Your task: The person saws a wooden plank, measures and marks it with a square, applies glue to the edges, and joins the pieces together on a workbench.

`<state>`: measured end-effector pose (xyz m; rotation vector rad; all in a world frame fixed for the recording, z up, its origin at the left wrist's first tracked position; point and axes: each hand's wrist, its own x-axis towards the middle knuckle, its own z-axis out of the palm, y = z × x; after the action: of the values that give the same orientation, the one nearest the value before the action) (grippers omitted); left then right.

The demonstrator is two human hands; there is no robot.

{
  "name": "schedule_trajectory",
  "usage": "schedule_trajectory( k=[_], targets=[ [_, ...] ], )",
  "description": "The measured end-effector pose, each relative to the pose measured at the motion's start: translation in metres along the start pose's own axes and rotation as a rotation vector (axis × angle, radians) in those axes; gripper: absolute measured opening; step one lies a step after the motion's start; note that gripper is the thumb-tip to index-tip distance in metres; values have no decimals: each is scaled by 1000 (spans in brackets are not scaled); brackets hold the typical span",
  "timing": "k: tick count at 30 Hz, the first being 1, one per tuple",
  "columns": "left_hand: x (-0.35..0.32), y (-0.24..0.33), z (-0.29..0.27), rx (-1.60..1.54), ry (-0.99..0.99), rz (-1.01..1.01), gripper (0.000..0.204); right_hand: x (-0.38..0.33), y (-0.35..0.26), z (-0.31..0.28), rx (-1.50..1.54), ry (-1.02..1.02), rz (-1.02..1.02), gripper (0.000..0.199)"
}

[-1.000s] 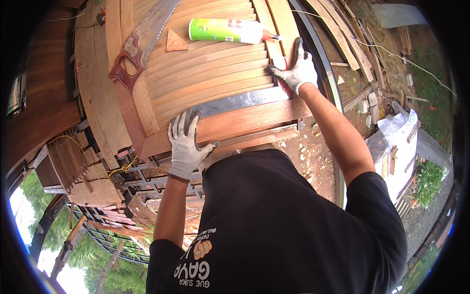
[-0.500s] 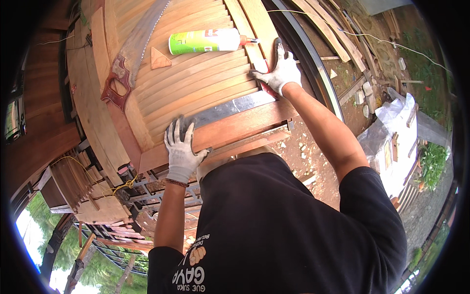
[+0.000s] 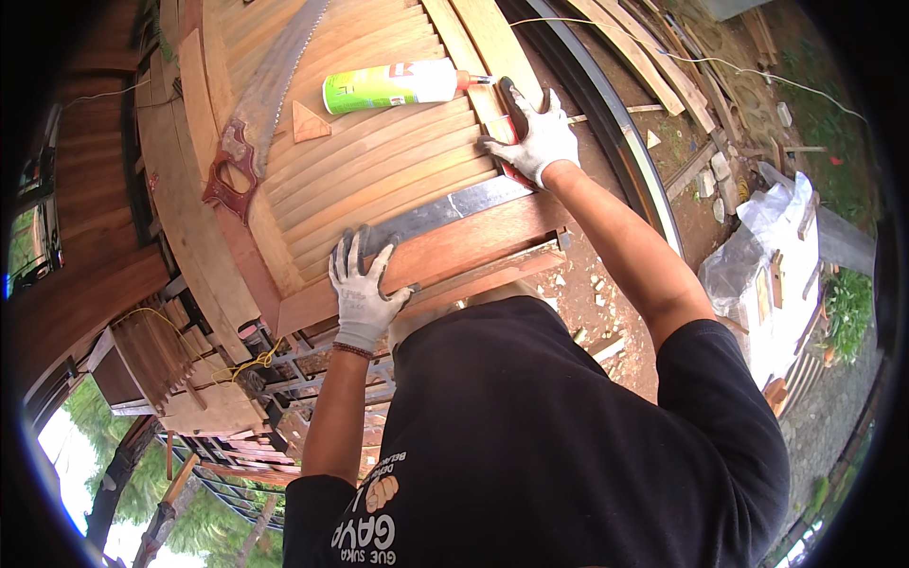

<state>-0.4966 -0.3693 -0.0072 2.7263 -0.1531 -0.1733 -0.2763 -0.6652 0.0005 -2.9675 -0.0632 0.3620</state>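
Observation:
A slatted wooden panel point(image 3: 379, 147), like a louvred shutter, lies in front of me. Along its near rail point(image 3: 473, 244) runs a flat grey metal blade point(image 3: 445, 210), with a red piece point(image 3: 513, 174) at its right end; together they look like a carpenter's square. My left hand point(image 3: 365, 295), in a white and grey work glove, lies spread on the rail by the blade's left end, its thumb toward the near edge. My right hand point(image 3: 542, 135), gloved too, is spread over the right stile beside the red piece, partly hiding it.
A handsaw point(image 3: 248, 142) with a red-brown handle lies on the panel's left side. Near it are a small wooden triangle point(image 3: 310, 123) and a green-and-white bottle point(image 3: 393, 85) on its side, nozzle toward my right hand. A dark metal beam point(image 3: 620, 133) and loose boards point(image 3: 653, 66) lie to the right.
The view has turned slightly. My left hand's fingers look a little more spread, while both hands stay at about the same places on the panel.

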Motion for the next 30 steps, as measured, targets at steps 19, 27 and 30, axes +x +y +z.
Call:
schedule_trajectory(
  k=[19, 27, 30],
  targets=[
    [-50, -51, -10, 81, 110, -238, 101, 11, 26, 39, 36, 272, -222, 61],
    [-46, -52, -17, 21, 43, -249, 93, 18, 37, 48, 121, 284, -268, 58],
    [-47, -55, -15, 15, 54, -237, 92, 19, 37, 47, 125, 231, -247, 58]
  ],
)
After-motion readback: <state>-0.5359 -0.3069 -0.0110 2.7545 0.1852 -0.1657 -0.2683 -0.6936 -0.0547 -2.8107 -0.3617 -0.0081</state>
